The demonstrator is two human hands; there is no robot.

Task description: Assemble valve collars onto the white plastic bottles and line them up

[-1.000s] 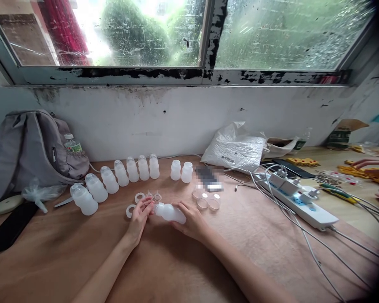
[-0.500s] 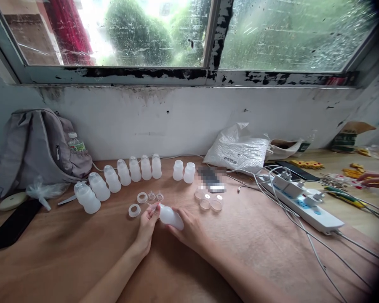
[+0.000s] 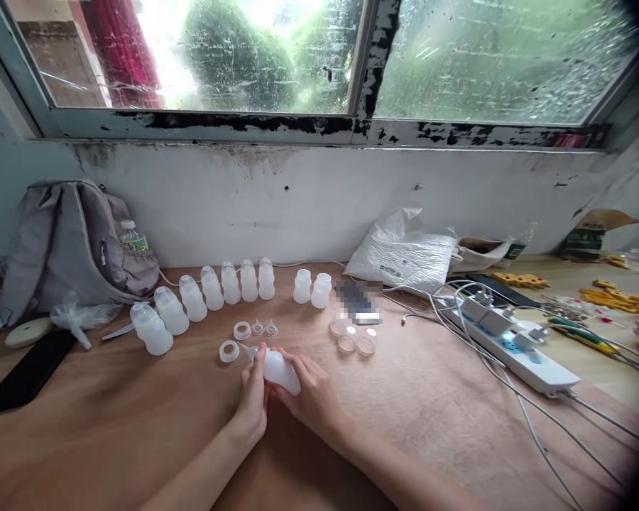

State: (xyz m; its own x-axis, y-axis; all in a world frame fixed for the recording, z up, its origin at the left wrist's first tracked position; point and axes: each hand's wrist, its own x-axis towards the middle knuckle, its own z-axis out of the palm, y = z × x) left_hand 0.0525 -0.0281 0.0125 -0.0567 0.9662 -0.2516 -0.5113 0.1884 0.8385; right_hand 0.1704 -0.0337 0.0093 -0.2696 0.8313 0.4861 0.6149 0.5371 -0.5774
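Note:
Between my hands a frosted white baby bottle (image 3: 280, 372) lies tilted, its nipple end pointing up and left. My left hand (image 3: 254, 397) is closed around the neck and collar, which its fingers partly hide. Wrapped round the bottle's body is my right hand (image 3: 312, 390). Just beyond my left hand lie two white screw rings, the nearer ring (image 3: 228, 351) and the farther ring (image 3: 241, 331), beside two clear silicone nipples (image 3: 264, 327). To the right are several clear round caps and discs (image 3: 365, 345).
Several capped bottles (image 3: 194, 299) stand in a curved row at the left; two open bottles (image 3: 312, 289) stand near the wall. A power strip (image 3: 511, 344) with chargers and loose cables lies right. A backpack (image 3: 74, 241) leans at far left, near a black phone-like slab (image 3: 26, 372).
Both hands and the bottle have shifted slightly; my left hand now wraps closer round the neck. The view has moved a little. At far right, another person's hand has drawn back toward the edge.

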